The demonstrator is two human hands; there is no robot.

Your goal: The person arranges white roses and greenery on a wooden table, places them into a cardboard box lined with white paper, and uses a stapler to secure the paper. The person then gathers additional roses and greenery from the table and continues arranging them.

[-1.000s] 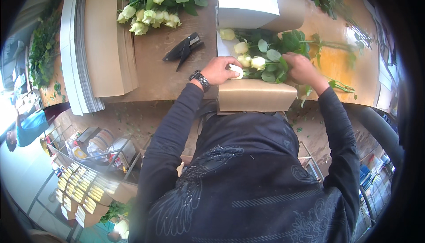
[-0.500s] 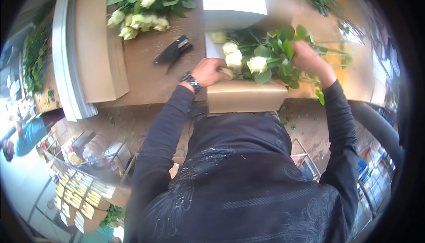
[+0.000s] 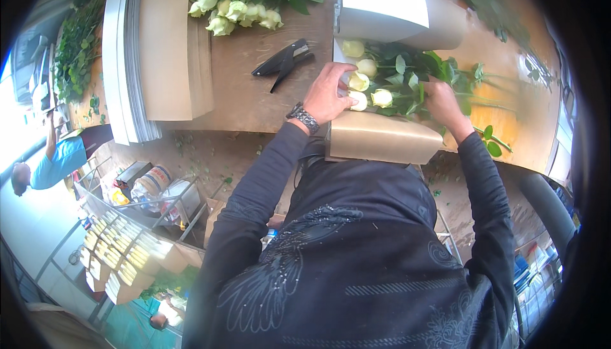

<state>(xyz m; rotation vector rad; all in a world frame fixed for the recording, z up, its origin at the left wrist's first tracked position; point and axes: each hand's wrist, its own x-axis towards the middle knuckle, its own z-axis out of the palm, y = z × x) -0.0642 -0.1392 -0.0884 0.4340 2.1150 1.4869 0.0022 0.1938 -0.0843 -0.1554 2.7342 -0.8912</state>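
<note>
A bunch of pale roses (image 3: 396, 79) lies a little right of the upper middle of the frame, with its flower heads to the left and its stems to the right. Below it, the brown wrapping sheet (image 3: 385, 138) is folded up at the near edge of the worktop (image 3: 254, 108). The left hand (image 3: 326, 96) is at the flower heads; its thumb and index finger stand apart, and the thumb touches the lowest left rose. The right hand (image 3: 443, 102) is among the leaves; its fingertips are hidden, so I cannot tell whether they grasp stems. A black stapler (image 3: 283, 61) lies left of the roses, and other roses (image 3: 237, 10) rest at the upper left.
</note>
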